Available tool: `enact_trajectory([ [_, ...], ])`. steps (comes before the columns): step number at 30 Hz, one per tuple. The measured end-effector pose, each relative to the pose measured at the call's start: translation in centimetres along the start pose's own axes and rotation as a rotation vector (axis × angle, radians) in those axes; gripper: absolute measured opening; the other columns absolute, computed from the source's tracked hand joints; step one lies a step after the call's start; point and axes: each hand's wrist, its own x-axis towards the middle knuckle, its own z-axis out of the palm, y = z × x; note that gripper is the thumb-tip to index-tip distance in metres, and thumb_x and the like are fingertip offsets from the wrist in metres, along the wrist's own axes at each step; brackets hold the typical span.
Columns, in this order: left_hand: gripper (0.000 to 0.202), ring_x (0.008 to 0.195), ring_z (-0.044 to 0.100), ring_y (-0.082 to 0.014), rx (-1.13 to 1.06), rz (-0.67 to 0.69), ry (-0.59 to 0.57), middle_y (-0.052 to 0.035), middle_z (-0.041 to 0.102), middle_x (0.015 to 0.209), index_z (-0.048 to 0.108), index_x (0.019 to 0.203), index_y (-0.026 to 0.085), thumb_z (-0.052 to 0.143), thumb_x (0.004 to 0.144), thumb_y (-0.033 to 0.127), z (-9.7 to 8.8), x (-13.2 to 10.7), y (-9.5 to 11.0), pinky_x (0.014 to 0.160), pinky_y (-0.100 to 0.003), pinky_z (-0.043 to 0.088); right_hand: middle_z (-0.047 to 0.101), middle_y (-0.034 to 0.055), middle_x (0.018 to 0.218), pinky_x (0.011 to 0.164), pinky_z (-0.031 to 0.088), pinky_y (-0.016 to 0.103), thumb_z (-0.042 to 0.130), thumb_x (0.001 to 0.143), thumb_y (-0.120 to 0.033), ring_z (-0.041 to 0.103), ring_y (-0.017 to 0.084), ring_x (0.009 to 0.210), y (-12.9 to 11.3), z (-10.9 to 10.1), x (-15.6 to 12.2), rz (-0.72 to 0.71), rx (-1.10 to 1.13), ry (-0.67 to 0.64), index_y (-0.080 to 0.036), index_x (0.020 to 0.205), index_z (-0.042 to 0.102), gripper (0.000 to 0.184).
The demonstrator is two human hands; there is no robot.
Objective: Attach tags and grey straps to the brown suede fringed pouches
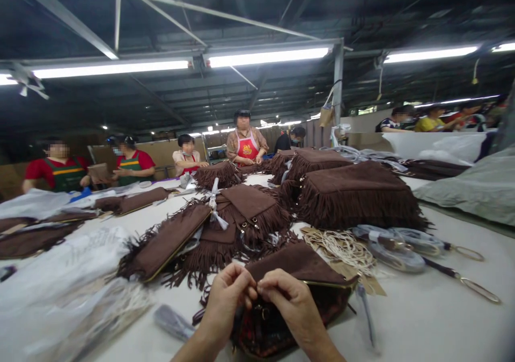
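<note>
- fingers of the left hand [225, 297] and the right hand [290, 300] are pinched shut, tip to tip, on the top edge of the brown bag [306, 265]. i cannot tell what tiny bit sits between them.
- the brown bag lies on the white table [442, 319], right in front of the person. its red checked lining [265, 332] shows under the hands.
- a small metal ring [263, 312] sits just below the fingertips.
- to do this well, i think the pinch should be small and firm, close to the edge. the bag should rest flat so it does not slide.
- just beside the bag, on the right, lies a bunch of pale cords [341, 246] with paper tags. wrapped straps [398, 249] lie past them.
- more fringed bags [358, 196] are piled further back on the table.
- clear plastic wrap [60, 276] lies on the left.
- other people [246, 142] stand at the far side, well apart from these hands.
</note>
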Motion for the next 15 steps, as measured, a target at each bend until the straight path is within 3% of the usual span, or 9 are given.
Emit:
enact_trajectory([
  [6, 0.033, 0.046, 0.051, -0.0095, 0.218, 0.007, -0.057, 0.0006, 0.06, 0.054, 0.056, 0.071, 0.016, 0.071, 0.067, 0.044, -0.1, -0.3, -0.2, 0.048, -0.019, 0.04, 0.066, 0.002, 0.072, 0.065, 0.058, 0.031, 0.073, 0.074, -0.054, 0.066, 0.02, 0.068, 0.1, 0.2, 0.0, 0.284, 0.236, 0.052, -0.018, 0.074, 0.069, 0.036],
  [11, 0.025, 0.048, 0.04, -0.0093, 0.433, 0.127, -0.092, 0.0047, 0.048, 0.054, 0.053, 0.07, 0.018, 0.059, 0.075, 0.041, 0.0, -0.7, 0.1, 0.046, -0.02, 0.031, 0.064, 0.0002, 0.063, 0.06, 0.052, 0.025, 0.071, 0.077, -0.051, 0.062, 0.015, 0.06, 0.0, 0.1, 0.0, 0.255, 0.176, 0.049, -0.017, 0.074, 0.068, 0.035],
  [15, 0.021, 0.06, 0.043, -0.0128, 0.604, 0.248, -0.101, 0.0015, 0.049, 0.063, 0.053, 0.067, 0.017, 0.054, 0.079, 0.034, 0.3, -1.1, 0.5, 0.054, -0.023, 0.035, 0.061, -0.0014, 0.06, 0.059, 0.048, 0.024, 0.067, 0.081, -0.045, 0.059, 0.014, 0.059, -0.1, -0.2, 0.0, 0.23, 0.133, 0.031, -0.017, 0.075, 0.066, 0.028],
])
